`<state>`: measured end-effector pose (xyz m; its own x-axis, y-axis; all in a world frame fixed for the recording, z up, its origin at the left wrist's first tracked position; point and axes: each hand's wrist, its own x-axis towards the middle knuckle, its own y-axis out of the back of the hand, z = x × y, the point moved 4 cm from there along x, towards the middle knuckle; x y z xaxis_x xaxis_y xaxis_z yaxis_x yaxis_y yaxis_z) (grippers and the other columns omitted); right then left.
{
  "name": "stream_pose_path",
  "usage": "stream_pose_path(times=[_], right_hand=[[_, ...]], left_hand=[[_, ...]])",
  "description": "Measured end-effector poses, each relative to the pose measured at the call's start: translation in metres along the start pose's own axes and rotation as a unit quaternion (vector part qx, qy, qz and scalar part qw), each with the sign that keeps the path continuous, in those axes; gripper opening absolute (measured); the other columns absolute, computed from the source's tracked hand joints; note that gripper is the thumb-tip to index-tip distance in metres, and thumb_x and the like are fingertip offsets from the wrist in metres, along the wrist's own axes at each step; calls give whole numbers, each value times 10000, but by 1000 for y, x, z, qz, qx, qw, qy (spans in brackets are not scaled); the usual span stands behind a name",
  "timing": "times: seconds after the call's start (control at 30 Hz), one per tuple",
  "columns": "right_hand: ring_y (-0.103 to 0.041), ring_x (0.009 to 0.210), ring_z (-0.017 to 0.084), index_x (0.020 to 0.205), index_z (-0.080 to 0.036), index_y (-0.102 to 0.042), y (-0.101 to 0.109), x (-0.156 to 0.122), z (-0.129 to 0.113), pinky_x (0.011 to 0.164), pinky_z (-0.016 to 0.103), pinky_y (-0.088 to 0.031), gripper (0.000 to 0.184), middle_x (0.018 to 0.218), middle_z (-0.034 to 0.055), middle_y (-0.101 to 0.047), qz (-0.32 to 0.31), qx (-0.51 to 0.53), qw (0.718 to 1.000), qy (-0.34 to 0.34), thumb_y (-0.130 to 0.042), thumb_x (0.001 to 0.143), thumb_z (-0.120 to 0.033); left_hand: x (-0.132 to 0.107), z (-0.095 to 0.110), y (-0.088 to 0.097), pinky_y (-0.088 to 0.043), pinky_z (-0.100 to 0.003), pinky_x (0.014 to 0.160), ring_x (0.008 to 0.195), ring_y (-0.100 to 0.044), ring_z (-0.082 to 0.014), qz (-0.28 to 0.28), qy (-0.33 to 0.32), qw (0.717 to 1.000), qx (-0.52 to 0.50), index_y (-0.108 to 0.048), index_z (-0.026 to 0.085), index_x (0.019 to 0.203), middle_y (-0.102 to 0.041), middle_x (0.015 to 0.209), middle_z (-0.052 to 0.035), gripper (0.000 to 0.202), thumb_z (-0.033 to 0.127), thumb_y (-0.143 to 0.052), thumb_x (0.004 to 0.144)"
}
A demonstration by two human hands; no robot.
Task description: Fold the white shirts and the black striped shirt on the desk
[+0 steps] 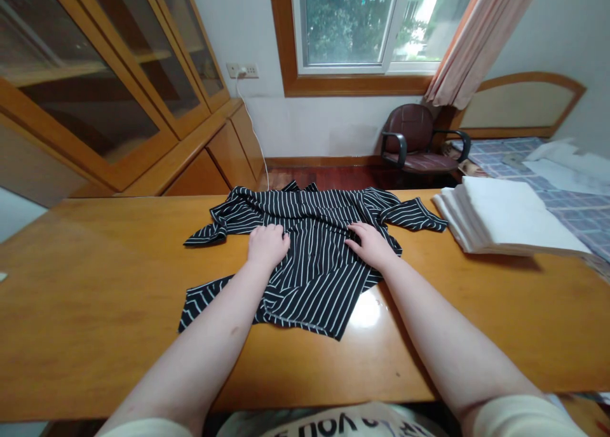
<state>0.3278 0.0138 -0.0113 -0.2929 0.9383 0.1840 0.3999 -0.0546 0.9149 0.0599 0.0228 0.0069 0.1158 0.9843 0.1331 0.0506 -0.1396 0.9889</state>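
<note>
A black shirt with thin white stripes lies crumpled and partly spread on the wooden table, its sleeves reaching out to both sides. On the left half of the shirt is my left hand, fingers curled down into the cloth. My right hand grips the right half, with thumb and fingers bent onto the fabric. Folds run across the cloth between the two hands. The near hem lies slanted on the tabletop, and a striped flap sticks out at the lower left, partly behind my left forearm.
A stack of white folded sheets rests at the table's right end. Beyond the table are a brown armchair, a bed with a checked cover and a window. A glass-fronted wooden cabinet stands on the left.
</note>
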Motion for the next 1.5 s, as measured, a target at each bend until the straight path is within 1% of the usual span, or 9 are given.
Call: stream_pose_path(times=[0.17,0.47,0.6,0.73,0.83,1.0,1.23,1.4,1.5], right_hand=[[-447,1262,244,1276,-160,-547,-1,0,-2,1082,420,-329,451,1296,120,-564,-8,-12,1000,6,-496,883,-375],[-439,1271,255,1321,-168,-512,4,-1,-6,1064,437,-337,468,1364,108,-510,7,-37,999,17,-454,899,-362],[-550,1126,286,1217,-173,-598,8,-3,-3,982,448,-401,417,1194,125,-632,16,-70,996,-50,-394,918,-379],[-400,1294,317,1330,-98,-489,-5,-2,8,1047,466,-324,552,1395,175,-460,-26,-108,990,-83,-421,902,-439],[-270,1374,306,1418,-93,-363,-14,0,14,1095,480,-241,623,1479,164,-337,-59,-103,989,-87,-385,914,-460],[-214,1396,285,1452,-89,-295,-16,0,16,1119,468,-187,662,1514,144,-266,-84,-112,986,-85,-351,920,-480],[-330,1340,259,1388,-95,-413,-7,-1,12,1106,411,-227,600,1464,141,-373,-36,-77,994,-74,-400,904,-450],[-383,1257,318,1242,-91,-545,19,-9,33,1064,458,-251,511,1400,174,-432,150,-102,955,-235,-450,863,-419],[-413,1188,391,1201,-21,-550,23,-16,54,997,508,-301,608,1356,256,-429,135,-116,919,-351,-495,817,-489]], left_hand=[[-7,3,7,-433,-448,800,952,-592,-337,-45,67,997,14,-645,118,1027,-642,1013,-183,559,522,-286,884],[7,4,-27,-303,-507,1027,1339,-278,-419,-119,83,989,-9,-300,-10,1416,-300,1453,-289,813,581,-308,857],[17,-6,-38,-254,-517,1063,1370,-202,-424,-108,111,988,-21,-250,-29,1433,-226,1481,-294,820,565,-278,868],[17,-9,-37,-245,-520,1073,1367,-210,-422,-84,123,989,-20,-276,-21,1427,-254,1478,-278,802,561,-282,875],[9,4,-23,-198,-496,1108,1378,-221,-377,-47,58,997,-7,-358,22,1403,-277,1488,-229,657,438,-333,896],[-24,52,-6,-165,-425,1143,1402,-216,-232,-67,-198,975,-71,-387,190,1410,-318,1504,-73,520,376,-320,929],[-50,70,-25,-93,-611,1095,1425,-93,-289,-132,-187,971,-75,-193,292,1482,-130,1557,-59,611,520,-281,922],[-52,68,-24,-61,-613,1096,1428,-66,-284,-142,-175,971,-81,-171,297,1486,-98,1561,-48,622,541,-254,920],[-52,69,-21,-39,-612,1099,1429,-52,-281,-152,-165,971,-87,-164,305,1486,-88,1563,-33,625,550,-242,917]])
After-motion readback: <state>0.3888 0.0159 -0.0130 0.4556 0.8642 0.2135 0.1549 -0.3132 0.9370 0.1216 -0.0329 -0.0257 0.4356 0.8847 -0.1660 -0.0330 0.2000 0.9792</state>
